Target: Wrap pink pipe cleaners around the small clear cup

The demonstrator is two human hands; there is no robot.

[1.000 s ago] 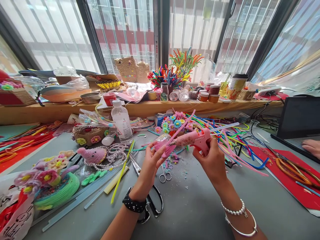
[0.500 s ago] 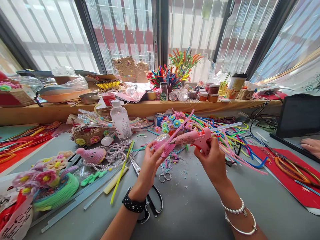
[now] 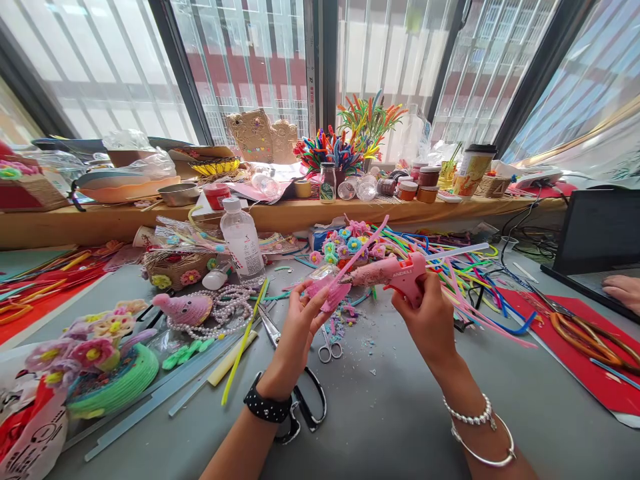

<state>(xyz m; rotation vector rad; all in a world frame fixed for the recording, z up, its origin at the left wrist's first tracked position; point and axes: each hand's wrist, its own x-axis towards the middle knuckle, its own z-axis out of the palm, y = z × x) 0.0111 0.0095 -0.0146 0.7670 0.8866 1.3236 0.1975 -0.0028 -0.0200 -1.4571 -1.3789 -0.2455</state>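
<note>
My left hand (image 3: 304, 319) pinches a small pink craft piece (image 3: 330, 293), from which a pink pipe cleaner (image 3: 364, 245) sticks up to the right. Closed around the handle of a pink hot glue gun (image 3: 395, 273) is my right hand (image 3: 425, 315). A clear glue stick (image 3: 460, 251) pokes out of the gun's back end. The gun's nozzle points left and sits right by the pink piece; whether it touches cannot be made out. Below my left hand lie small scissors (image 3: 330, 348) and large black-handled scissors (image 3: 309, 400).
On the left stand a flower pot craft (image 3: 113, 383), a pink cone-shaped figure (image 3: 185, 309) on beads, and a water bottle (image 3: 243, 240). Colourful pipe cleaners (image 3: 480, 287) spread behind the gun. Right are orange-handled scissors (image 3: 585, 337), a laptop (image 3: 595, 243) and another person's hand (image 3: 624, 291).
The glue gun and my right hand have shifted very slightly to the right. My left hand still holds the pink piece in nearly the same place.
</note>
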